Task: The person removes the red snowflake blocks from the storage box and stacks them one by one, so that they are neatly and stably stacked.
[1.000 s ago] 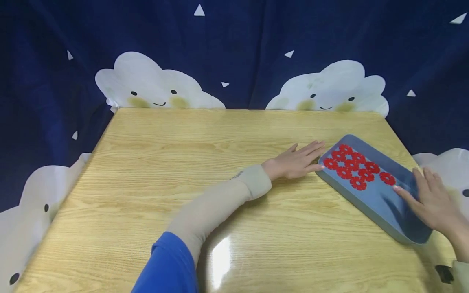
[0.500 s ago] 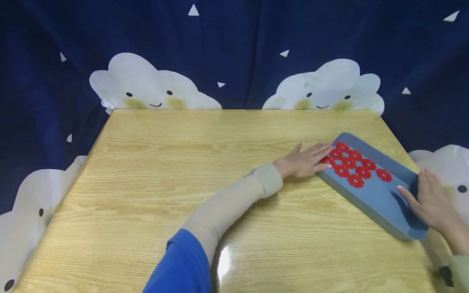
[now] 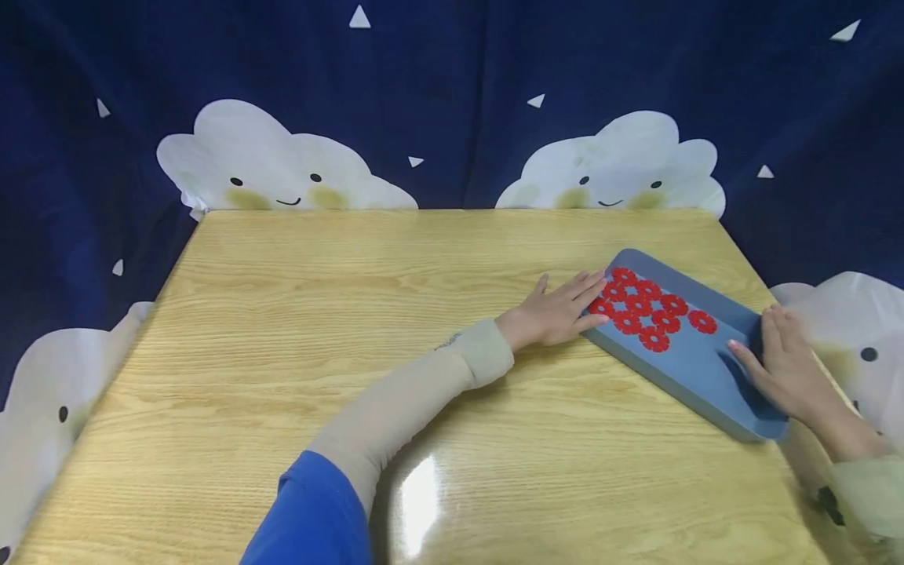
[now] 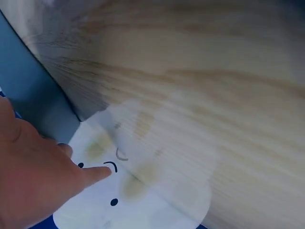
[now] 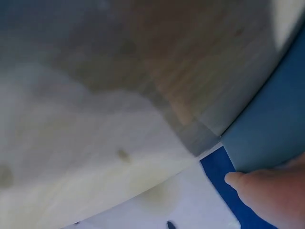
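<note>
A blue-grey rectangular tray (image 3: 706, 369) stands slantwise on the right of the table, between both hands. Several red notched discs (image 3: 646, 340) with holes lie clustered in its far left end, one lone disc (image 3: 694, 321) a little apart. My left hand (image 3: 554, 314) is at the tray's left end, fingers straight and overlapping the rim. At the opposite end my right hand (image 3: 794, 377) rests with straight fingers along the rim, thumb over the inside. The left wrist view has the tray's wall (image 4: 38, 81) beside the left hand; in the right wrist view the right thumb (image 5: 257, 186) is by the wall.
The wooden table (image 3: 339, 314) stretches left of the tray. Its right edge runs close by the right hand. Behind stands a dark blue curtain (image 3: 452, 94) with white clouds (image 3: 282, 169) along the table's far edge.
The tray has shifted left along the table with the discs in it, the right hand moving with it. My left hand's fingertips now reach over the left rim. The head view has turned slightly.
</note>
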`<action>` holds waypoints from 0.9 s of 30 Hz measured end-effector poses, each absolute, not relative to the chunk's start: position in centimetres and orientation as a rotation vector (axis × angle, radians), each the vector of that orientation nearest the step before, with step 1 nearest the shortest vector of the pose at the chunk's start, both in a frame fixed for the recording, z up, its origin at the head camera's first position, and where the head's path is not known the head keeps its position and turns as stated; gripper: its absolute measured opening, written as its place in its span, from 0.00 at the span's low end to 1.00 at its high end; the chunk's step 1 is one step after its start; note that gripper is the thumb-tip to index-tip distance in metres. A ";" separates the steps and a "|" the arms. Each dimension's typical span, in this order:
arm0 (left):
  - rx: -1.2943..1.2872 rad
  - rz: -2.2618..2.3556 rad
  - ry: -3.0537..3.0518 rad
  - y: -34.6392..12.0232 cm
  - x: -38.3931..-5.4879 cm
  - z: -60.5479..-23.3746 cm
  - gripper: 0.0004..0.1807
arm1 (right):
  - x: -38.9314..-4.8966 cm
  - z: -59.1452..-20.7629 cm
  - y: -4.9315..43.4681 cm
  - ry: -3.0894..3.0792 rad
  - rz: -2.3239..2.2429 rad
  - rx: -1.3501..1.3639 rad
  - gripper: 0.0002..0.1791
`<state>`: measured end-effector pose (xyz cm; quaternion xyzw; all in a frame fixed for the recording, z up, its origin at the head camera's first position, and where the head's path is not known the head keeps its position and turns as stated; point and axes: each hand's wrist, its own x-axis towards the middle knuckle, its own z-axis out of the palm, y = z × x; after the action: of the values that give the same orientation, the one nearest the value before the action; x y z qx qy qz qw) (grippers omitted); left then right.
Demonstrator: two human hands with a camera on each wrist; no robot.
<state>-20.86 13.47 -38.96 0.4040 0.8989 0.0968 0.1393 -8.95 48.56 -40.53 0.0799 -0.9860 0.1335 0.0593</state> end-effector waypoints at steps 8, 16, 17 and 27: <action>1.066 0.282 2.669 9.5 -19.9 -39.0 0.40 | -11.7 -40.5 45.4 -3.027 0.451 0.303 0.42; 0.944 0.315 2.719 5.4 -18.8 -39.0 0.41 | -14.5 -40.2 41.8 -3.061 0.453 0.389 0.43; 0.925 0.315 2.726 4.9 -18.7 -39.0 0.41 | -14.9 -40.1 41.3 -3.066 0.454 0.399 0.43; 0.748 0.247 2.813 0.2 -15.8 -38.1 0.41 | -17.7 -39.8 36.3 -3.082 0.466 0.535 0.43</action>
<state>-15.83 0.24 -38.13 0.2544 0.9571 0.0841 0.1101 -17.72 36.26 -39.78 0.1693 -0.9744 0.1474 -0.0108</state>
